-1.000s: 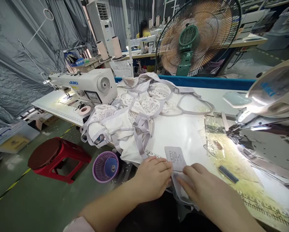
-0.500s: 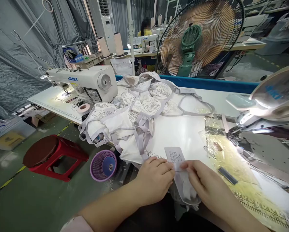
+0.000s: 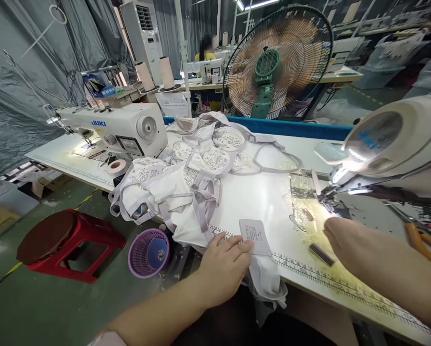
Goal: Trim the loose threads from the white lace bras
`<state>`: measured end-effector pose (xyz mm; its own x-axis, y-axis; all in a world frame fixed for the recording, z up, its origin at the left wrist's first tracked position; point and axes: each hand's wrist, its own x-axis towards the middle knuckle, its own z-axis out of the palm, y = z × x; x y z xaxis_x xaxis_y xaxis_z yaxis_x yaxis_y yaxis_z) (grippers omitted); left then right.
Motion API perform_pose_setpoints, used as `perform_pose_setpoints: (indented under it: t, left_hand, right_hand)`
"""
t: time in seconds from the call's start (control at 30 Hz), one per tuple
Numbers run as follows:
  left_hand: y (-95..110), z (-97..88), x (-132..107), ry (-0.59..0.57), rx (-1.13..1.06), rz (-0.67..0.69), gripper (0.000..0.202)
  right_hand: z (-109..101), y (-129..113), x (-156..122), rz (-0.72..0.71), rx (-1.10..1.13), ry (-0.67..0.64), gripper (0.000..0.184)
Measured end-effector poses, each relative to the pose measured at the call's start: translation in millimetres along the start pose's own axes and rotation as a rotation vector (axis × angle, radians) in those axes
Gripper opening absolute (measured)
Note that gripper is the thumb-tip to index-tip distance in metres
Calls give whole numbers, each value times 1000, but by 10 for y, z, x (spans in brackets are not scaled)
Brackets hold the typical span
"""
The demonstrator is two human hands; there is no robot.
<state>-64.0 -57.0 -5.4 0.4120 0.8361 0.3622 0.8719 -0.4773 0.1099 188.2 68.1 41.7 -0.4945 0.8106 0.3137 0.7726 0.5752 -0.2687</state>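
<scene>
Touching tab (image 3: 257, 235) with left hand (image 3: 227, 265), right (image 3: 349, 241) by machine (image 3: 413, 137)

Grey printed fabric band (image 3: 255, 236), flat

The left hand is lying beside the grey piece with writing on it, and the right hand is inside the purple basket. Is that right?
Not quite: the right hand isn't inside the purple basket. The head view shows it over the table, near the right-hand sewing machine. The left hand is indeed beside the grey piece with writing.
</scene>
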Motion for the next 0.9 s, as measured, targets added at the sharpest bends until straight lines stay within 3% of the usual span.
perform_pose_setpoints:
  t: [0.1, 0.23, 0.3, 0.4, 0.47, 0.53, 0.6, 0.67, 0.77, 0.83, 0.9]
  left_hand:
    - [-14, 40, -10, 47, -20, -8, 19]
    - [-3, 107, 11, 120, -48, -42, 21]
    - [0, 146, 44, 158, -67, -79, 21]
    - [-10, 150, 115, 234, -152, -96, 19]
    - [-16, 81, 174, 307, -257, -69, 20]
    - [-3, -51, 243, 348, -355, -20, 20]
    - [32, -224, 322, 292, -416, 23, 19]
    - [82, -396, 403, 125, -493, 2, 19]
    - [151, -561, 492, -131, -721, -195, 12]
    - [189, -578, 516, -234, -912, -346, 8]
    - [232, -532, 512, -297, -1063, -461, 7]
  right_hand:
    - [95, -267, -100, -91, 53, -85, 14]
    - [340, -750, -218, -248, 172, -135, 15]
    - [437, -920, -268, -240, 154, -98, 16]
    - [520, -1053, -334, -197, 131, 34, 34]
    - [510, -1086, -374, -156, 163, 84, 27]
    - [436, -1097, -415, -86, 262, 42, 8]
    - [316, -1089, -460, 6, 417, -64, 10]
    - [199, -1057, -510, 99, 599, -187, 18]
    - [127, -958, -590, 207, 832, -315, 23]
    - [151, -875, -648, 262, 893, -288, 24]
    - [186, -809, -714, 288, 816, -136, 23]
